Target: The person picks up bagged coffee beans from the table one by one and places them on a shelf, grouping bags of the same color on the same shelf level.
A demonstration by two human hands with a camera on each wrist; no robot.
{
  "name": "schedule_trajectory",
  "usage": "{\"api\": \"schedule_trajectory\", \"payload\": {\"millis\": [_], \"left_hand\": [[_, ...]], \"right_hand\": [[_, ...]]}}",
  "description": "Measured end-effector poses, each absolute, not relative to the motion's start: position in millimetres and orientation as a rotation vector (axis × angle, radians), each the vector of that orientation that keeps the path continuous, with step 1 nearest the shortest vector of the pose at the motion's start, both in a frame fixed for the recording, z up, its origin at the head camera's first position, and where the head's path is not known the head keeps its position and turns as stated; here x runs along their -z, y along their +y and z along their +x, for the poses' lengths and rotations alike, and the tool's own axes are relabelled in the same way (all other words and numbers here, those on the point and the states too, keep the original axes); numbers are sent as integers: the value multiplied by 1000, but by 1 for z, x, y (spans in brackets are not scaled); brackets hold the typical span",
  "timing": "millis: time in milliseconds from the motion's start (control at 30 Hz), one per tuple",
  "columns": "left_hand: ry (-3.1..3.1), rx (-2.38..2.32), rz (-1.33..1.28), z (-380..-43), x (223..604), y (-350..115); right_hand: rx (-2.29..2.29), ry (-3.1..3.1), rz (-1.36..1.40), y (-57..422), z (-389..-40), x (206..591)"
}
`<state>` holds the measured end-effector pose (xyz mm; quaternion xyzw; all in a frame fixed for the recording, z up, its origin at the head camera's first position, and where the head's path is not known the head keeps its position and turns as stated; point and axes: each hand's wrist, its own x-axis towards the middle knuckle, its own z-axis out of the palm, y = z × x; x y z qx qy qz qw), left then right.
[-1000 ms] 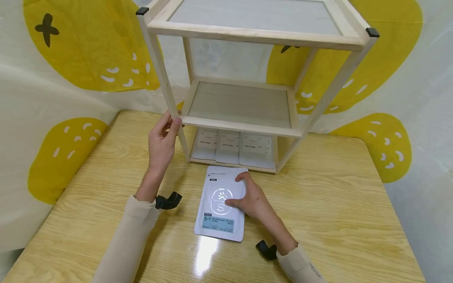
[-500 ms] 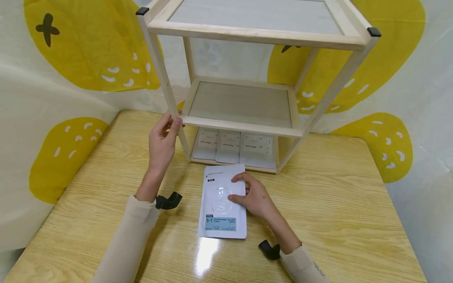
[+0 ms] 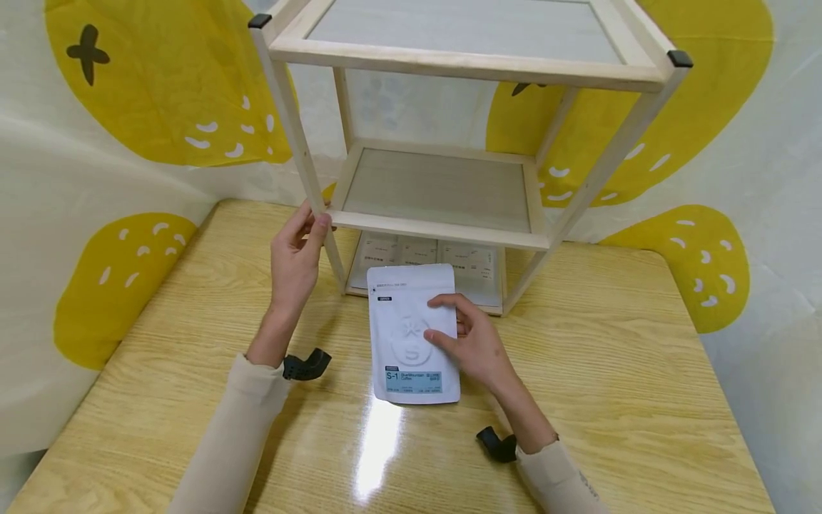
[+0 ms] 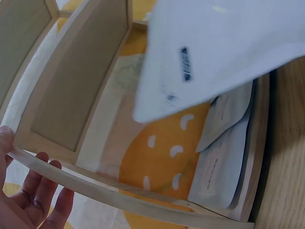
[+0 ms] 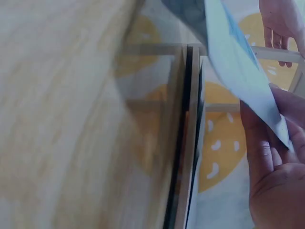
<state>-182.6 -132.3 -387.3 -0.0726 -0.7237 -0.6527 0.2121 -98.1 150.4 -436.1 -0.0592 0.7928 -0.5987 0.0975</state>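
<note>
A white coffee pouch (image 3: 411, 335) with a blue label reading S-1 is pinched along its right edge by my right hand (image 3: 472, 339). In the right wrist view the pouch (image 5: 238, 62) hangs above the table, thumb on one face and fingers behind. Its upper end overlaps the front of the lowest shelf in the head view. My left hand (image 3: 298, 246) grips the front left post of the wooden rack (image 3: 437, 227), at the height of the middle shelf. Several pale pouches (image 3: 467, 268) lie side by side on the bottom shelf, partly covered by the held one.
The rack has a top shelf (image 3: 462, 28) and a middle shelf (image 3: 437, 187) above the bottom one. It stands on a wood-grain table (image 3: 616, 371). A white sheet with yellow shapes (image 3: 681, 268) hangs behind and at both sides.
My right hand has lifted the coffee pouch off the table and moved it forward, toward the bottom shelf. The left hand stays on the post.
</note>
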Motion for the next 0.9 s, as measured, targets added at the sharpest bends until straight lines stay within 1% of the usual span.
{"api": "schedule_trajectory", "payload": {"millis": [467,900], "left_hand": [[-1989,1819,-221,-185,389,-132],[-1995,1819,-186,-183,388,-131]], "right_hand": [[1927,2349,-238,153,-95,422],[2012,2410,-367,151,-98,404]]}}
